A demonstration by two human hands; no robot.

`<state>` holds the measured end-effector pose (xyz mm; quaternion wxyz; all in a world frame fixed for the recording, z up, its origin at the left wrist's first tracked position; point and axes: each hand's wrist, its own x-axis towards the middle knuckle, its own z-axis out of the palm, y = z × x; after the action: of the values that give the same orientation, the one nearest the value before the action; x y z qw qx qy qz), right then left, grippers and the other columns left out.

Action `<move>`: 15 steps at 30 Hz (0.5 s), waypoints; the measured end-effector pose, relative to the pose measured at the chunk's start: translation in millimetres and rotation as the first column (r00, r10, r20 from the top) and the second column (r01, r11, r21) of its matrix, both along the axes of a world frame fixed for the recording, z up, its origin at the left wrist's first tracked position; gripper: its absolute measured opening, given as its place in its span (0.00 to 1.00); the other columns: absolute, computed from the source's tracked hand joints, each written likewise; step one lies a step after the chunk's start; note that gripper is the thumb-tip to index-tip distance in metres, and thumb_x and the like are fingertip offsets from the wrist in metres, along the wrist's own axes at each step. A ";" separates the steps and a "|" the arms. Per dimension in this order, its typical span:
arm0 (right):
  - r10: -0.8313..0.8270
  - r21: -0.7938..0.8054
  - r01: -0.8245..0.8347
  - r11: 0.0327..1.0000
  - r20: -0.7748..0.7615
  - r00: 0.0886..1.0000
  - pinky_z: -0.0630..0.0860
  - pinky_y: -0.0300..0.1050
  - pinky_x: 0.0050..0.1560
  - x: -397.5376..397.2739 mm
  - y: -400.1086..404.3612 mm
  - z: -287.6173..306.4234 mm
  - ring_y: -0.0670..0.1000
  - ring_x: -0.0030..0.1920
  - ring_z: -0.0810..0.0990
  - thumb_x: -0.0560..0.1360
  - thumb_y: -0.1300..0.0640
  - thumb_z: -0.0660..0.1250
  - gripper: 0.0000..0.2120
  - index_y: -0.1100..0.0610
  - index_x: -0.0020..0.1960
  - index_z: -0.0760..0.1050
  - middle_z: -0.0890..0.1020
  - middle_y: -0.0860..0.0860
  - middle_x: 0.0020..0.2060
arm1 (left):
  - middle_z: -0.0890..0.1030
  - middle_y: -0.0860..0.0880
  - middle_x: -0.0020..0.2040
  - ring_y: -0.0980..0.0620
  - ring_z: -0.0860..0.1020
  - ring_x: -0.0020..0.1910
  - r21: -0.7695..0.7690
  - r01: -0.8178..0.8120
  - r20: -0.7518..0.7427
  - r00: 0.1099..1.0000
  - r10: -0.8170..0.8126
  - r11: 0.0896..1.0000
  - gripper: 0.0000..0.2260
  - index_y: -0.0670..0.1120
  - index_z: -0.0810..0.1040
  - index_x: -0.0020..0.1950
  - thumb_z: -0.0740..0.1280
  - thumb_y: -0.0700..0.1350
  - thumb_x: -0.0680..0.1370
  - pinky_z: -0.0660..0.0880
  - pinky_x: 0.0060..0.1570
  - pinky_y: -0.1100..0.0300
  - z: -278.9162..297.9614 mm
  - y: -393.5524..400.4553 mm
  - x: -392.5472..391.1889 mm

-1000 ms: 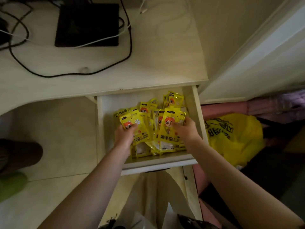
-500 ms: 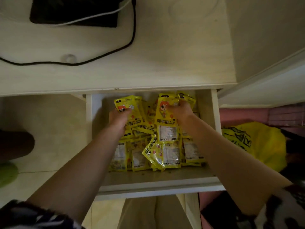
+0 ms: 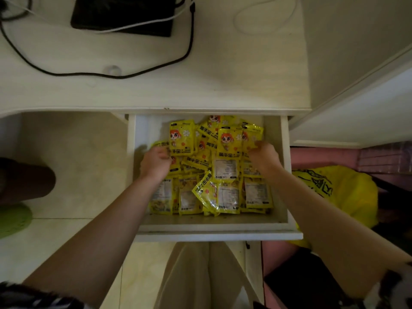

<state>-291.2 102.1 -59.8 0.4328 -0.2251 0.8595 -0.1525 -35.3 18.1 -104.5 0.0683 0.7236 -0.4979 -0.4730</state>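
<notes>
Yellow packets (image 3: 227,141); hands (image 3: 156,162) (image 3: 264,156) apparently pinching them, fingertips hidden.

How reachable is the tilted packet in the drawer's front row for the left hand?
Probably yes: the tilted packet lies on top, uncovered, near the left hand in the open drawer, though its fingers grip an upright packet.

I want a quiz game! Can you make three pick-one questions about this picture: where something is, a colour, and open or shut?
1. Where are the packets? A) on the desk B) in the drawer C) on the floor
2. What colour are the packets? A) yellow B) blue C) purple
3. How is the drawer? A) shut B) upside down C) pulled open
Answers: 1 B, they lie piled inside it. 2 A, their wrappers are yellow. 3 C, the left hand and right hand hold packets inside it.
</notes>
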 end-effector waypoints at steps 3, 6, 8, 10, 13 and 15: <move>-0.008 -0.033 0.009 0.999 0.027 1.000 0.73 0.44 0.37 9.9 18.5 12.7 0.53 0.39 0.77 0.76 0.63 0.57 0.16 0.59 0.62 0.74 0.78 0.53 0.42 | 0.81 0.52 0.54 0.50 0.78 0.54 -0.072 0.035 0.020 0.999 -0.034 0.997 0.11 0.48 0.78 0.58 0.67 0.42 0.76 0.75 0.60 0.52 15.3 27.5 11.2; -0.025 -0.075 0.030 0.997 0.065 0.998 0.70 0.40 0.30 23.8 39.9 26.0 0.48 0.35 0.75 0.78 0.59 0.59 0.17 0.55 0.66 0.70 0.79 0.54 0.49 | 0.81 0.50 0.51 0.49 0.80 0.48 -0.100 -0.019 -0.058 0.998 0.013 0.995 0.06 0.51 0.78 0.52 0.67 0.43 0.77 0.79 0.48 0.53 32.8 53.7 20.1; -0.050 -0.109 0.062 0.992 0.106 0.993 0.77 0.44 0.35 36.8 57.8 34.2 0.49 0.39 0.78 0.78 0.58 0.60 0.16 0.55 0.65 0.71 0.80 0.53 0.50 | 0.83 0.46 0.46 0.48 0.81 0.42 -0.065 -0.115 -0.167 0.981 0.103 0.991 0.06 0.50 0.77 0.49 0.66 0.39 0.77 0.79 0.43 0.49 45.3 72.5 25.5; -0.085 -0.138 0.109 0.984 0.172 0.981 0.81 0.51 0.49 52.9 79.6 41.5 0.53 0.46 0.81 0.77 0.58 0.61 0.14 0.57 0.61 0.74 0.82 0.53 0.48 | 0.82 0.45 0.41 0.49 0.80 0.37 -0.051 -0.155 -0.251 0.958 0.137 0.987 0.07 0.49 0.77 0.46 0.65 0.37 0.78 0.79 0.40 0.51 59.3 93.8 32.2; -0.151 -0.155 0.196 0.968 0.265 0.952 0.80 0.51 0.53 80.8 114.1 55.0 0.53 0.46 0.81 0.78 0.60 0.60 0.11 0.60 0.59 0.75 0.83 0.52 0.43 | 0.83 0.45 0.38 0.50 0.80 0.33 -0.033 -0.180 -0.318 0.934 0.160 0.983 0.04 0.43 0.78 0.48 0.65 0.38 0.79 0.78 0.37 0.56 75.5 123.1 46.2; -0.213 -0.149 0.274 0.950 0.330 0.920 0.79 0.54 0.55 98.2 136.6 60.4 0.54 0.46 0.81 0.79 0.62 0.59 0.12 0.63 0.59 0.75 0.82 0.54 0.43 | 0.83 0.46 0.37 0.52 0.80 0.31 -0.012 -0.194 -0.325 0.928 0.180 0.981 0.04 0.42 0.78 0.50 0.64 0.40 0.79 0.77 0.35 0.59 80.7 139.9 57.7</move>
<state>-193.0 238.7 0.6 0.5161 -0.1301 0.7833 -0.3212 22.4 158.0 -23.8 0.2093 0.6791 -0.4191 -0.5651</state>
